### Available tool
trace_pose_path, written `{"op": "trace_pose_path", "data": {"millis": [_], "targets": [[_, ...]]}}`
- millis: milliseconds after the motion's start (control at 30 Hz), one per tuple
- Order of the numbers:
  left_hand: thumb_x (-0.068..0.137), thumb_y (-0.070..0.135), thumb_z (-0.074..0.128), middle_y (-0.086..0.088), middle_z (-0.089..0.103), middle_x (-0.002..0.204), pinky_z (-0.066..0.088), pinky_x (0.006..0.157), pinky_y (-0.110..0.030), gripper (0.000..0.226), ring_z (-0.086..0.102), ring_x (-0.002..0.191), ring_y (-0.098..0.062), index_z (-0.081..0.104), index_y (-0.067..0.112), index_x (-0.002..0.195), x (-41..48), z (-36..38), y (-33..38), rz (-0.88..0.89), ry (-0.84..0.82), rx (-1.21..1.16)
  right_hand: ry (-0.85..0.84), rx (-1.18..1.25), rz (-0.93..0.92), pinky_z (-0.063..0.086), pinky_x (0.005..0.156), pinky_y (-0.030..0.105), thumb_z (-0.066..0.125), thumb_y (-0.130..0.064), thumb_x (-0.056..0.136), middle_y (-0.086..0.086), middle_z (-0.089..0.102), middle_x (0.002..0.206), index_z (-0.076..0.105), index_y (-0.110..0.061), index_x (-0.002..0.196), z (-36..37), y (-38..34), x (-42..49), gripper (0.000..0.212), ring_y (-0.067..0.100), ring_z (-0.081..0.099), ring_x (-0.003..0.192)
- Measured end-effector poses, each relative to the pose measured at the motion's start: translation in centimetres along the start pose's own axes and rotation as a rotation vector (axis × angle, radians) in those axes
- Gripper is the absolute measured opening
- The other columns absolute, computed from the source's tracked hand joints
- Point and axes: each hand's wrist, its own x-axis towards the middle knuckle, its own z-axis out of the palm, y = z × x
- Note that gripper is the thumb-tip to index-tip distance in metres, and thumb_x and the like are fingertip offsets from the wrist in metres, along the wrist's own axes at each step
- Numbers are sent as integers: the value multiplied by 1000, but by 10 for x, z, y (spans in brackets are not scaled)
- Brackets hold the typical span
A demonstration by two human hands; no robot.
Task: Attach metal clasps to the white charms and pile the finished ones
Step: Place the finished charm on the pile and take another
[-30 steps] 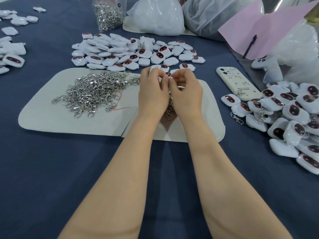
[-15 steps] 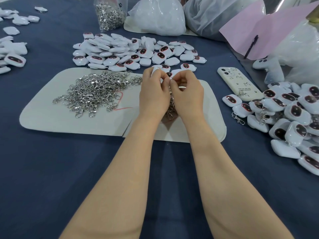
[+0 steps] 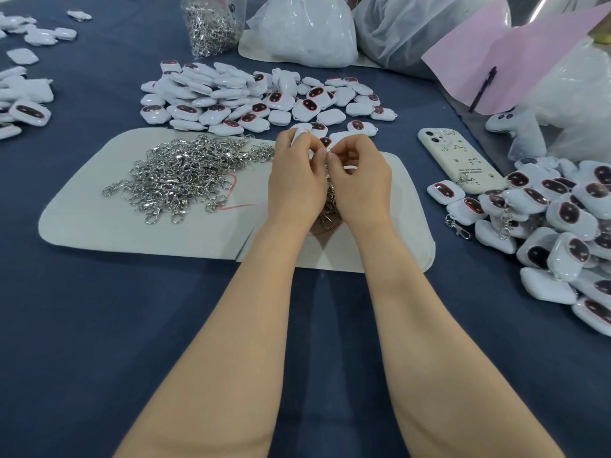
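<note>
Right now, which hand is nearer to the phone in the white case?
Right. The right hand, pinching a clasp, is just left of the phone; the left hand, holding a charm, is farther left, beyond the right one.

The person is showing two bare arms, with no sleeve reaching into view. The left forearm [image 3: 231, 325] and the right forearm [image 3: 429, 325] are running smooth and slender, widening toward the near edge. The left hand [image 3: 296, 180] and right hand [image 3: 362, 180] are going uncovered too, the fingers [image 3: 350, 145] ending in short, plain nails.
</note>
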Motion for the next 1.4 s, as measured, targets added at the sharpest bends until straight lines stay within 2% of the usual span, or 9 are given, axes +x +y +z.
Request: {"op": "trace_pose_path", "data": {"millis": [733,867,1233,1400], "targets": [[95,12,50,-10,49,116,33,69,-19,14,43,80,-12,60,4,99,0,1,-1,7,4,8,11,-12,-5,39,65,4,58,-7,87,-15,53,77,51,-19,85,-1,0,-1,14,-4,51,72],[95,12,50,-11,49,117,35,71,-22,13,50,87,-19,60,5,99,-1,1,-1,7,0,13,-4,-34,-7,40,66,6,58,-7,87,-13,55,79,53,-18,85,0,0,0,12,-1,51,72],[95,11,50,-10,49,117,33,69,-19,13,49,87,-17,60,5,99,-1,2,-2,9,6,24,-1,-25,-15,39,65,5,59,-9,87,-15,54,77,53,-19,85,0,2,0,13,-3,52,72],[94,10,49,-10,50,115,34,70,-19,13,47,84,-15,60,3,99,-1,1,-2,4,6,21,-65,-29,1,38,66,4,58,-8,88,-15,53,78,51,-18,87,0,4,3,13,-4,50,72]]}}
